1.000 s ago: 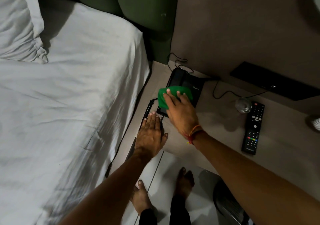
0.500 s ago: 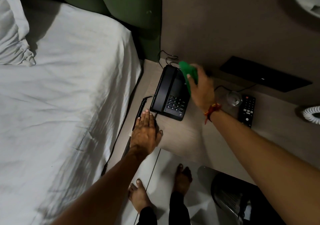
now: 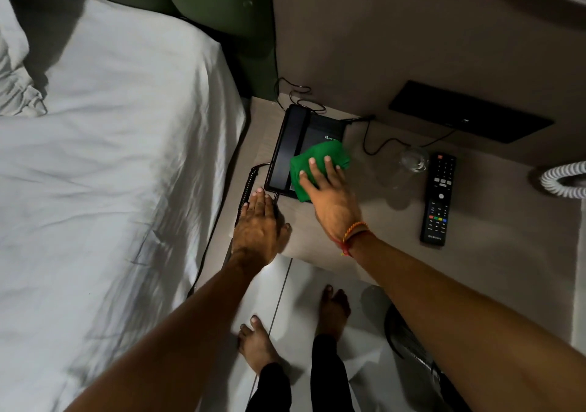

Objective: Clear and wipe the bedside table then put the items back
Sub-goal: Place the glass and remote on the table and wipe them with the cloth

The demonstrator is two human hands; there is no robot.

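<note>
A black desk telephone sits at the back left of the beige bedside table. My right hand presses a green cloth flat onto the phone's keypad, which it covers. My left hand lies flat, fingers together, on the table's front left corner, on the phone's coiled cord. A clear glass and a black remote control stand to the right of the phone.
A bed with a white sheet runs along the left, close against the table. A black panel is on the wall behind. A white coiled hose is at far right. A dark bin and my bare feet are on the floor below.
My right hand has brought the green cloth from the phone's back right corner down onto its keypad. My left hand has stayed on the table corner.
</note>
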